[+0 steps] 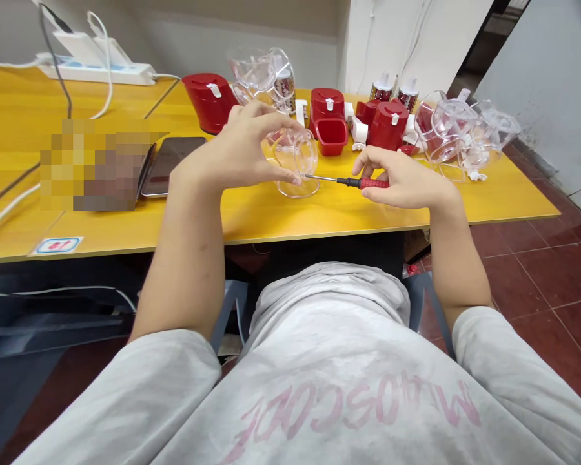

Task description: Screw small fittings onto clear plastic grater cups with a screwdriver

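Note:
My left hand (pixel 252 145) is wrapped around a clear plastic housing (pixel 304 154), which lies tilted over the yellow table with a round opening turned to the right. In my right hand (pixel 401 174) is a screwdriver (pixel 374 183) with a red and black handle. Its thin metal shaft points left, and the tip meets or nearly meets the lower rim of the clear housing. Whether a screw sits at the tip is too small to tell. Just behind the housing stands a red open-topped container (pixel 332 137).
Red lidded parts (pixel 210 103), several clear plastic housings (pixel 452 126) and metal grater drums (pixel 381 89) line the back of the yellow table (pixel 252 223). On the left are a dark tablet or phone (pixel 174 165), a blurred patch and a power strip (pixel 126 72) with cables.

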The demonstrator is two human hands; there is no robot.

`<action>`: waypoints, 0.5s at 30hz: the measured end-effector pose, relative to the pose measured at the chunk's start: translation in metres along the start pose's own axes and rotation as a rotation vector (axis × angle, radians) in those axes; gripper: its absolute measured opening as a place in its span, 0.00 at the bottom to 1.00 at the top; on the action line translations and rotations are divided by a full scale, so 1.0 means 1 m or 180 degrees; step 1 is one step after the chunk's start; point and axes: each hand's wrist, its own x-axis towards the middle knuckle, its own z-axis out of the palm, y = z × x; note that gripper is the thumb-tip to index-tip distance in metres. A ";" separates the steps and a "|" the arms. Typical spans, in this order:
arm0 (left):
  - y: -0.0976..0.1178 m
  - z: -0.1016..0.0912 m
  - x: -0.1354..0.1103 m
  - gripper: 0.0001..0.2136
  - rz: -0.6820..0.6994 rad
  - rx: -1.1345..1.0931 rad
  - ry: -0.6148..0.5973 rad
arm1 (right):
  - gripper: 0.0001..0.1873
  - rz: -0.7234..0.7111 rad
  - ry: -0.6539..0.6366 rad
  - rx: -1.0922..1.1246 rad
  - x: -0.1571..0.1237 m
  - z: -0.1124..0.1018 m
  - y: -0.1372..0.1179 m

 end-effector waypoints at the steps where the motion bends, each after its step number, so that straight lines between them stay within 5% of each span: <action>1: 0.001 0.001 0.000 0.52 -0.0003 0.0039 0.0014 | 0.18 -0.0026 -0.0013 -0.0051 0.002 0.002 0.003; 15: 0.004 0.002 0.001 0.58 -0.0135 0.0047 -0.0008 | 0.08 0.0262 -0.0443 -0.0065 0.011 0.006 0.005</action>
